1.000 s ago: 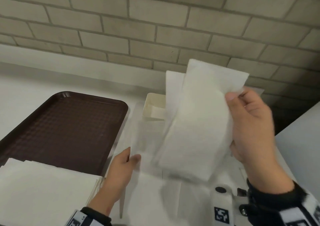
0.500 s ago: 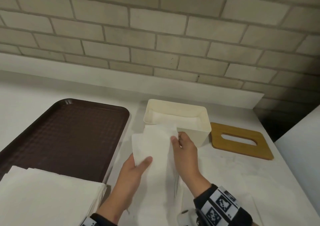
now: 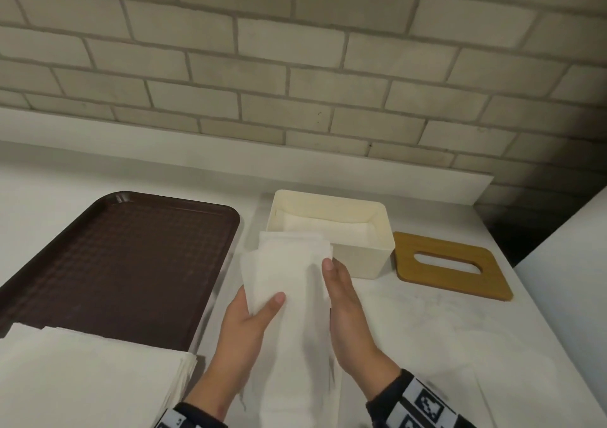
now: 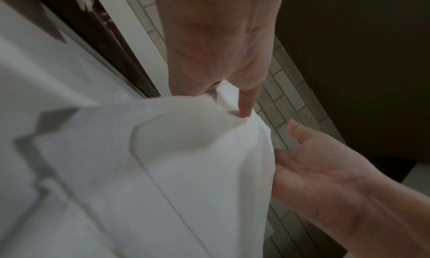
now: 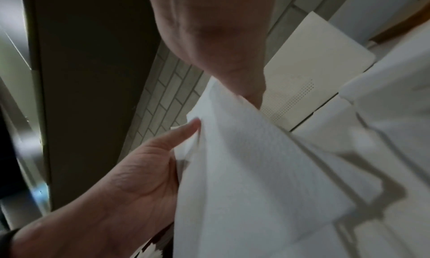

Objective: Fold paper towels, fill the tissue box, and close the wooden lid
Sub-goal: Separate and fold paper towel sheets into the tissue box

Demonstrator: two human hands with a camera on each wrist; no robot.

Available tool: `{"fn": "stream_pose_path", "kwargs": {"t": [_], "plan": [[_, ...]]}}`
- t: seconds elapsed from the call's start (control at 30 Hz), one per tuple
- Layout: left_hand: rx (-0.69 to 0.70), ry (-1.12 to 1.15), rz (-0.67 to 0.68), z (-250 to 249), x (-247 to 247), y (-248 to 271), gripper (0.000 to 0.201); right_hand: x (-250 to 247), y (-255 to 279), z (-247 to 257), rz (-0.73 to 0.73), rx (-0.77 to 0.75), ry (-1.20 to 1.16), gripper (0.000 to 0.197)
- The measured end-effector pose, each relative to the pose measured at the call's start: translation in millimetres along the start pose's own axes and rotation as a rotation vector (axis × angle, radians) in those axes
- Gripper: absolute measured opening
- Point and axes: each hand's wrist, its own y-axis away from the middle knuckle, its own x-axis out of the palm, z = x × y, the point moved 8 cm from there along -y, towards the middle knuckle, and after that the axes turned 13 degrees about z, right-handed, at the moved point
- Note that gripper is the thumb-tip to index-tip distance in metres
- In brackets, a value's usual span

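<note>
A folded white paper towel hangs lengthwise just in front of the cream tissue box. My left hand pinches its left side, thumb on top and fingers underneath. My right hand lies with straight fingers along the towel's right edge; in the left wrist view its thumb stands slightly off the paper towel. Inside the box lies white paper. The wooden lid, with its slot, lies flat on the counter to the right of the box.
A brown tray sits on the left. A stack of unfolded paper towels overlaps its near edge. A brick wall rises behind the counter, and a white surface stands at the far right.
The right hand has brought the towel down from high in the air. The left hand has left the counter and taken the towel's left side. Box and lid are now unobstructed.
</note>
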Motion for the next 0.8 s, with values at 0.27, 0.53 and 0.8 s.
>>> {"fn": "stream_pose_path", "kwargs": {"t": [0.27,0.53,0.8], "plan": [[0.016,0.026,-0.025,-1,1,0,0.035,-4,3,-2,-0.075,0.077,-0.263,0.034],[0.058,0.007,-0.060,-6,7,1,0.021,0,6,16,-0.007,-0.044,-0.045,0.024],[0.559,-0.111,-0.114,-116,20,16,0.022,15,28,118,0.046,-0.462,0.020,0.026]]}}
